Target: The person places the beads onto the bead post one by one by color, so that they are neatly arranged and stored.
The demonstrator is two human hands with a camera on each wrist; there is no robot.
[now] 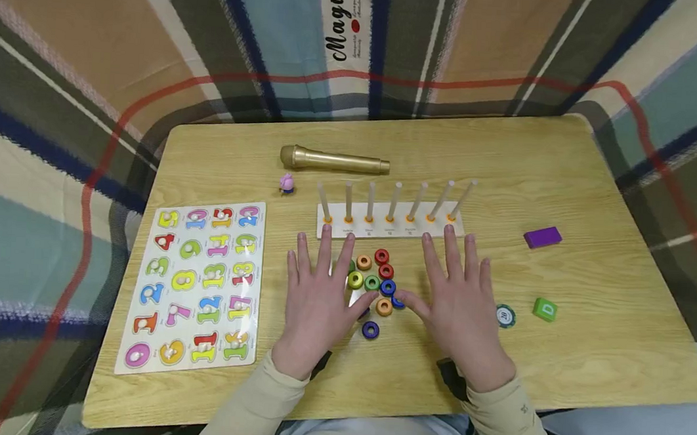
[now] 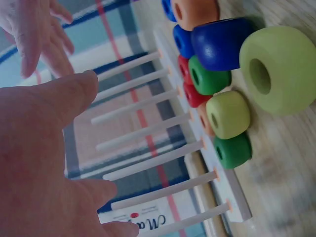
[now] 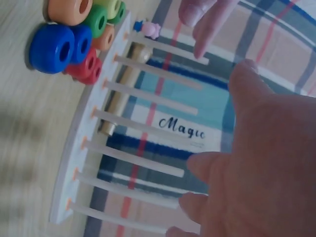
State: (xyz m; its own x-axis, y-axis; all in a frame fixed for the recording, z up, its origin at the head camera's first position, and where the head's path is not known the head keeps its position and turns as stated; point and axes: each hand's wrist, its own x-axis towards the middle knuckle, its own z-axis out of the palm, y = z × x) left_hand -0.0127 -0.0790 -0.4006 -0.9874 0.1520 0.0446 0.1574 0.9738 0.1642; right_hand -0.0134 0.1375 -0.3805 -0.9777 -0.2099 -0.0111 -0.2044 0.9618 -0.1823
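Observation:
My left hand (image 1: 318,298) and right hand (image 1: 461,309) are held palms down over the near middle of the table, fingers straight and spread, with nothing in either. Between them lies a loose group of small beads with holes: red (image 1: 386,271), yellow (image 1: 355,279), green (image 1: 371,282), orange (image 1: 384,307) and blue (image 1: 370,330). My left hand hides part of the group. Just beyond the fingertips stands a white peg board (image 1: 389,227) with several upright pegs (image 3: 148,101), all bare. Each wrist view shows its hand apart from the beads.
A number puzzle board (image 1: 197,288) lies at left. Behind the peg board are a gold microphone (image 1: 336,161) and a small pink figure (image 1: 287,183). To the right sit a purple block (image 1: 542,237), a green letter cube (image 1: 545,310) and a round chip (image 1: 505,316) beside my right hand.

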